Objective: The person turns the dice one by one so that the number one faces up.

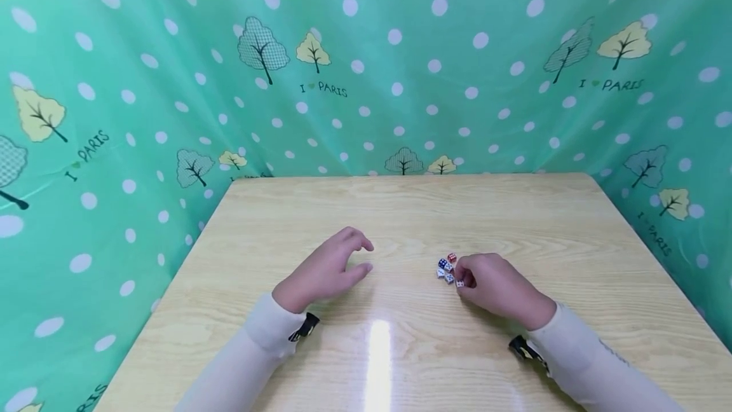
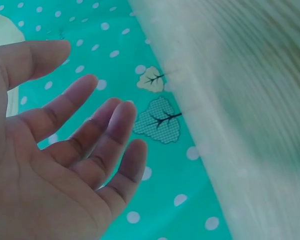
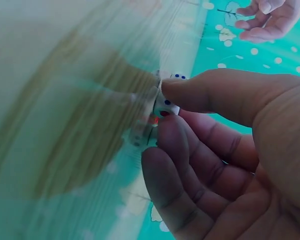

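Note:
My right hand [image 1: 496, 285] pinches a white die [image 3: 166, 106] between thumb and fingers, low at the tabletop. In the right wrist view, that die shows a red pip and blue pips, partly covered by the thumb. Just left of these fingers lies a tight cluster: a red die [image 1: 452, 257], a blue die [image 1: 443, 263] and several white dice [image 1: 449, 278]. My left hand [image 1: 328, 269] is off to the left of the dice, holding nothing. Its fingers are loosely bent, and its palm [image 2: 45, 195] shows in the left wrist view.
A light wood-grain table [image 1: 274, 208] carries everything, with a bright glare streak near its front. Green dotted cloth [image 1: 366, 88] with printed trees hangs behind and along both sides. Each wrist wears a black strap [image 1: 304, 327] at the pale sleeve.

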`<action>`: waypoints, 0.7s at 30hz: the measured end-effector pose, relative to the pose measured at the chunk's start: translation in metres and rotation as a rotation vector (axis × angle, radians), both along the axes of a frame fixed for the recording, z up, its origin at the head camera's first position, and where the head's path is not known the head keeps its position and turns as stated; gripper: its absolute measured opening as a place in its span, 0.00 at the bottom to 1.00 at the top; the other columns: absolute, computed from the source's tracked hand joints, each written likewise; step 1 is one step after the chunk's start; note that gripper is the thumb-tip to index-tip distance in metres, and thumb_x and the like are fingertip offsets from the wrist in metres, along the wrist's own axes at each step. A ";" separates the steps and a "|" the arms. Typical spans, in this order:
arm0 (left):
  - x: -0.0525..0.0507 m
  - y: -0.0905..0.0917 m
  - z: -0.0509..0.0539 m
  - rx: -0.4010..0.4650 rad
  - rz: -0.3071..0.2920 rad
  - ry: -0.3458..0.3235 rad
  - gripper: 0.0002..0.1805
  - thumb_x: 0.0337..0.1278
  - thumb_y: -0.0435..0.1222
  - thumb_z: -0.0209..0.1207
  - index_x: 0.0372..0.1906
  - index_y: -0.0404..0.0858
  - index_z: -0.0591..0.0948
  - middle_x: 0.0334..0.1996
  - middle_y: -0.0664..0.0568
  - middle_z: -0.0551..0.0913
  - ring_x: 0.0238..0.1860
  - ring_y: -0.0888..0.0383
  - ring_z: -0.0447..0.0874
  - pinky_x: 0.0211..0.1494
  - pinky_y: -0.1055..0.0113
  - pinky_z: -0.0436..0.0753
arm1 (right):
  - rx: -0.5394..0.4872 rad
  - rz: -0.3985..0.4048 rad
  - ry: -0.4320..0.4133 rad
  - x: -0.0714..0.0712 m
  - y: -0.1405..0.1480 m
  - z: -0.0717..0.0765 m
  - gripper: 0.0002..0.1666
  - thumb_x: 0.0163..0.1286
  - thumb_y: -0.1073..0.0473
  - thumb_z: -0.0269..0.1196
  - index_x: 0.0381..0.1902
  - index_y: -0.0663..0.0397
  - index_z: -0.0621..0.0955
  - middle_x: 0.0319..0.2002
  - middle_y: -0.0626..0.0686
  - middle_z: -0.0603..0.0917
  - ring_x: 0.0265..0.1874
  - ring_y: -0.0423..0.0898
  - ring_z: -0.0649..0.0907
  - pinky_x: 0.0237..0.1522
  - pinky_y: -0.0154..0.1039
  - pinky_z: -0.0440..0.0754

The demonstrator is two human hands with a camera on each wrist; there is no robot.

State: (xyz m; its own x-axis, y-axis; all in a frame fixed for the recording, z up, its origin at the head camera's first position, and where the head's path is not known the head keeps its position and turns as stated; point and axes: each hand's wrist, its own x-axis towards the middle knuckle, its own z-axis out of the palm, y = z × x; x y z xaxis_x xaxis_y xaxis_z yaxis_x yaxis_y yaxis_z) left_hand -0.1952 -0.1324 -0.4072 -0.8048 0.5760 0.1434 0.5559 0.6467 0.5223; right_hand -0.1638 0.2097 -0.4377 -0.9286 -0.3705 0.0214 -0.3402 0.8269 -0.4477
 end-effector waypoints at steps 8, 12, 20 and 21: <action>0.005 -0.001 0.001 -0.087 -0.023 0.077 0.15 0.67 0.44 0.64 0.54 0.45 0.82 0.57 0.57 0.78 0.53 0.59 0.81 0.58 0.60 0.81 | -0.002 0.074 0.004 0.010 -0.011 0.004 0.10 0.62 0.65 0.69 0.29 0.41 0.82 0.24 0.36 0.78 0.24 0.34 0.75 0.30 0.31 0.75; 0.007 0.000 0.002 -0.141 -0.043 0.091 0.15 0.67 0.45 0.64 0.54 0.43 0.83 0.56 0.56 0.79 0.47 0.58 0.80 0.55 0.60 0.81 | -0.044 0.123 0.052 0.015 -0.018 0.003 0.12 0.61 0.65 0.69 0.28 0.39 0.81 0.23 0.35 0.76 0.24 0.33 0.75 0.30 0.30 0.76; 0.010 0.001 -0.003 -0.233 -0.061 0.081 0.18 0.68 0.47 0.63 0.55 0.41 0.84 0.55 0.55 0.80 0.47 0.57 0.80 0.55 0.59 0.80 | -0.075 0.174 0.029 0.019 -0.026 -0.009 0.13 0.61 0.63 0.72 0.28 0.38 0.80 0.24 0.34 0.76 0.26 0.33 0.76 0.32 0.30 0.77; 0.011 0.001 -0.003 -0.242 -0.058 0.081 0.18 0.68 0.47 0.63 0.55 0.42 0.84 0.55 0.55 0.81 0.48 0.56 0.81 0.56 0.59 0.80 | -0.077 0.176 0.032 0.019 -0.027 -0.010 0.13 0.61 0.63 0.73 0.28 0.38 0.80 0.24 0.34 0.76 0.26 0.33 0.75 0.32 0.30 0.77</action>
